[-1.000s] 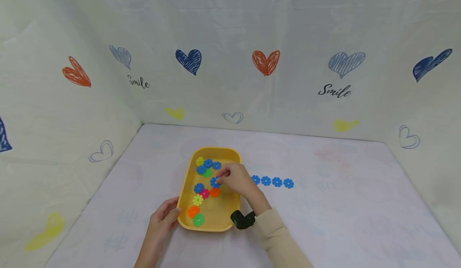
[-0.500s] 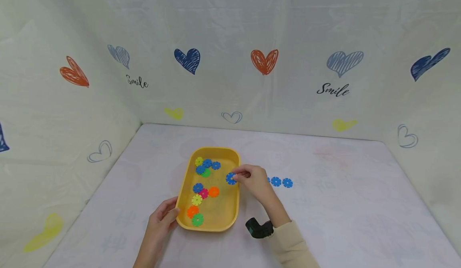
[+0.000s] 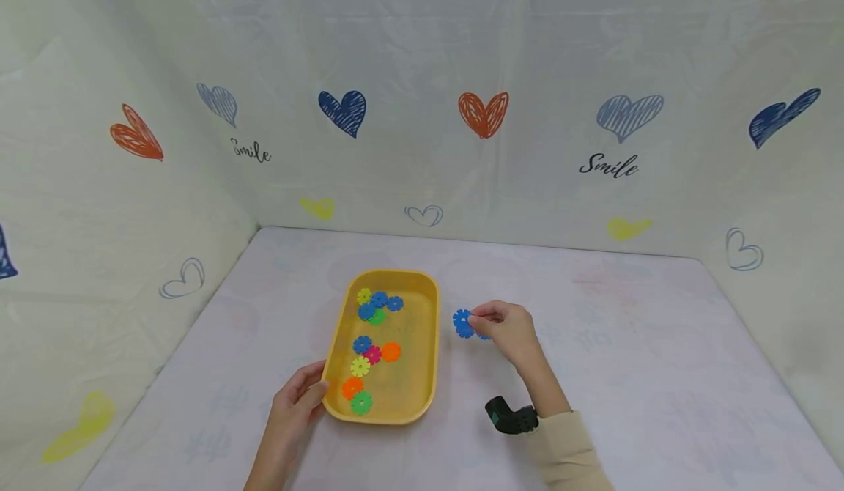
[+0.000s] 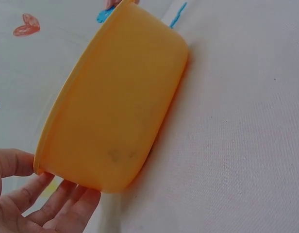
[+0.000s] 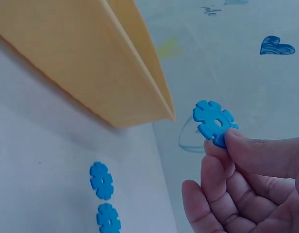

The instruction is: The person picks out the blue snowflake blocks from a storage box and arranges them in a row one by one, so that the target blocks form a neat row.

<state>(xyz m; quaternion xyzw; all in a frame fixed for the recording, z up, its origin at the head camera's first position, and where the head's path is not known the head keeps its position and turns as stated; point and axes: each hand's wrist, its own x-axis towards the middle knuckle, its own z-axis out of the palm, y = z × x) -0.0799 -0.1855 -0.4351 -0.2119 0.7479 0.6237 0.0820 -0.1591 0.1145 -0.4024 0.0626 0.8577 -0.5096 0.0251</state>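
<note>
My right hand (image 3: 511, 333) pinches a blue notched plastic disc (image 5: 213, 120) between thumb and forefinger, above the table to the right of the tray. Below it, blue discs (image 5: 101, 180) lie flat in a row, partly hidden by the hand in the head view. My left hand (image 3: 294, 401) holds the near left corner of the yellow tray (image 3: 436, 352), thumb at the rim and fingers against the outer wall. Several discs lie inside the tray, among them an orange disc (image 3: 391, 352), a pink disc (image 3: 372, 355) and a green disc (image 3: 361, 403).
The white tabletop (image 3: 626, 374) stretches to the right of the row. Behind it and at the sides hangs a pale sheet (image 3: 422, 161) printed with hearts. A black wrist camera (image 3: 511, 416) sits on the right wrist.
My right hand has lifted a blue disc out of the tray and carried it right, over the left end of the row. The left hand and tray stay in place.
</note>
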